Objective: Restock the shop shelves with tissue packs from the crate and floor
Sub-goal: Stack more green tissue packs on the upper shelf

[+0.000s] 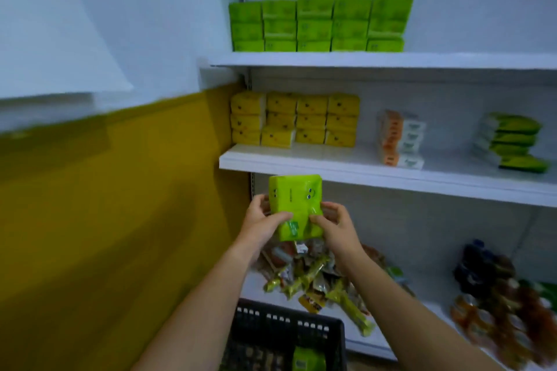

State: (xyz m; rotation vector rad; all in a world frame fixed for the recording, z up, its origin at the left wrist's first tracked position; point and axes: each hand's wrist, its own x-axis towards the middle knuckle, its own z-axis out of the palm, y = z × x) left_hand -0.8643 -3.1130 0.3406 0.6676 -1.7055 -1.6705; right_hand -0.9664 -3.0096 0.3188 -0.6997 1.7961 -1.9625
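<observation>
A wall (120,205), white above and mustard yellow below, fills the nine o'clock half of the view. A white shelving unit takes the three o'clock half, with a top shelf (391,59), a middle shelf (361,169) and a bottom shelf (376,337). At twelve o'clock, a block of green tissue packs (319,24) stands three high on the top shelf. Just below it a block of yellow tissue packs (295,119) sits on the middle shelf. A black crate (286,325) stands at six o'clock, in front of the bottom shelf. A heap of snack wrappers (319,277) lies on the bottom shelf, with dark bottles (479,268) toward four o'clock. At three o'clock on the middle shelf are a stack of orange and white packs (399,138) and, well apart, a stack of green and white packs (509,141). At the centre, just below the middle shelf's front edge, a green tissue pack (294,199) is held upright in the air. The left hand (262,220) grips its nine o'clock side and the right hand (334,223) its three o'clock side, both with fingers curled round it and thumbs on the front. Another green pack (309,360) lies in the crate.
</observation>
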